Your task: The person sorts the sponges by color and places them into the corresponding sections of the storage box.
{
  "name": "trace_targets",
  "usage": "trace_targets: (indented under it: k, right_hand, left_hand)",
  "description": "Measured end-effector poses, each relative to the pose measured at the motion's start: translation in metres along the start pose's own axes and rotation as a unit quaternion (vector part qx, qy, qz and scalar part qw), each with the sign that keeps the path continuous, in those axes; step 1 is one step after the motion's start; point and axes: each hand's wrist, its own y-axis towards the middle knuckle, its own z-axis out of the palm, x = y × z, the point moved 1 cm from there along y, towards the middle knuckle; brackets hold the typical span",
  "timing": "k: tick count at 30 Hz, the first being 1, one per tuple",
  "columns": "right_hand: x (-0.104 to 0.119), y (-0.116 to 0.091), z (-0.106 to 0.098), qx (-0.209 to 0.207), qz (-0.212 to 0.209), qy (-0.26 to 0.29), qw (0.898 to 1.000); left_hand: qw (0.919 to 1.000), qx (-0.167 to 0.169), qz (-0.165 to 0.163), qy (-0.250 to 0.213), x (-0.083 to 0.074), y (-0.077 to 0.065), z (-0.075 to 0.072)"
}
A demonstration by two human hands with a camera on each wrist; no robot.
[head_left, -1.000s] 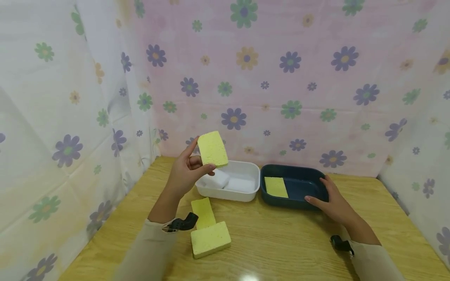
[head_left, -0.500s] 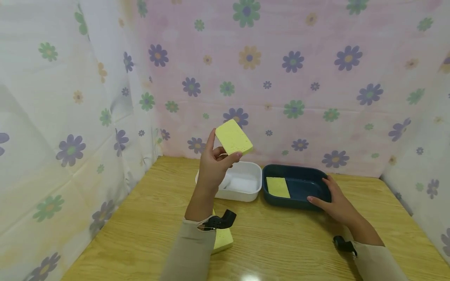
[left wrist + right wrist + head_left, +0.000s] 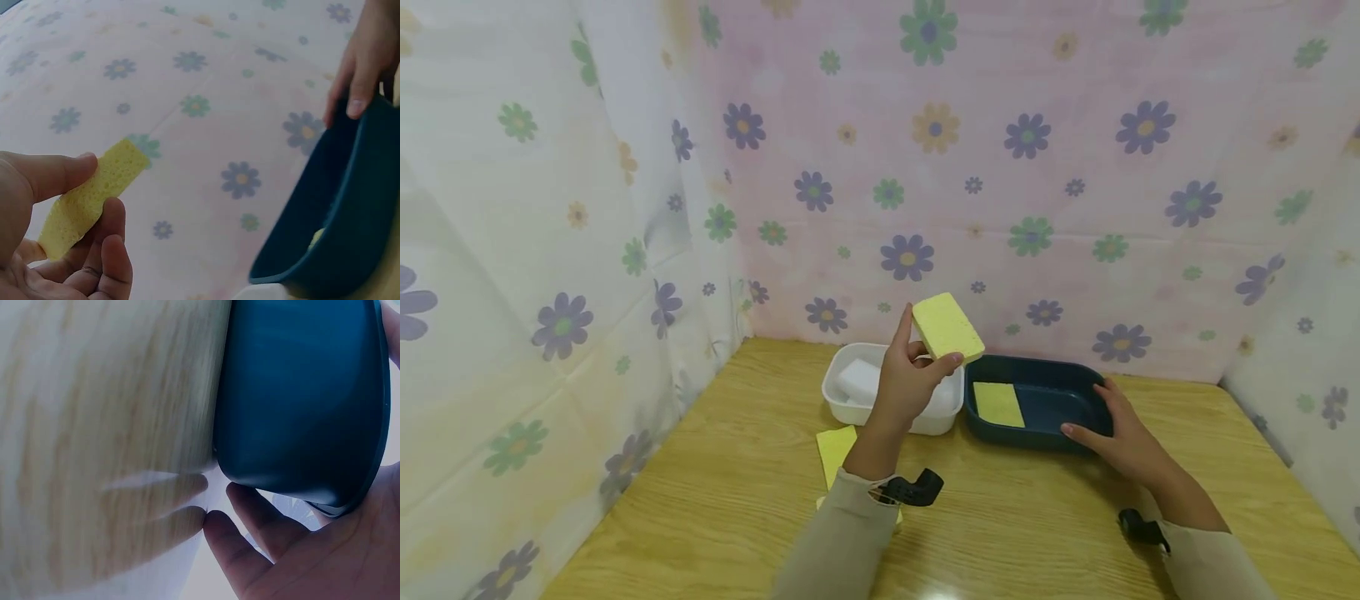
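My left hand [image 3: 904, 379] pinches a yellow sponge [image 3: 947, 327] between thumb and fingers, raised above the inner ends of the two containers. In the left wrist view the same sponge [image 3: 94, 197] shows its porous edge. With my right hand [image 3: 1123, 433] I grip the right end of a dark blue container [image 3: 1022, 437], thumb at the near rim and fingers toward the far side. Inside that container, at its left end, lies another yellow sponge [image 3: 998, 404]. The right wrist view shows the fingers [image 3: 262, 515] against the underside of the blue container [image 3: 300, 394].
A white container [image 3: 850, 412] with white sponge-like blocks [image 3: 859, 381] stands left of the blue one, partly behind my left hand. Nearer on the wooden table [image 3: 1015, 533] lie yellow sponges [image 3: 835, 450], partly hidden by my left arm. A flowered cloth [image 3: 970, 167] hangs behind.
My left hand has carried the yellow sponge to the right, rising and then lowering, from over the white container toward the blue one. The right hand stays at the blue container's end.
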Motion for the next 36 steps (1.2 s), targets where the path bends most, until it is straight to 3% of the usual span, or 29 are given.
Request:
trace_targets:
  k: [5,15,22,36]
  right_hand:
    - [0.001,0.000,-0.001,0.000,0.001,0.003,1.000]
    - [0.001,0.002,0.000,-0.005,-0.004,-0.001,1.000]
    - [-0.002,0.001,0.001,-0.004,0.000,0.002,1.000]
    - [-0.002,0.000,0.001,-0.003,-0.003,0.001,1.000]
  left_hand:
    - [0.9997,0.001,-0.016,0.019,0.014,0.002,0.011]
    - [0.9980,0.008,-0.032,0.053,0.029,0.001,0.022]
    - [0.9965,-0.008,-0.018,0.081,0.037,0.000,0.030]
    - [0.9976,-0.025,-0.043,0.048,0.048,-0.002,0.036]
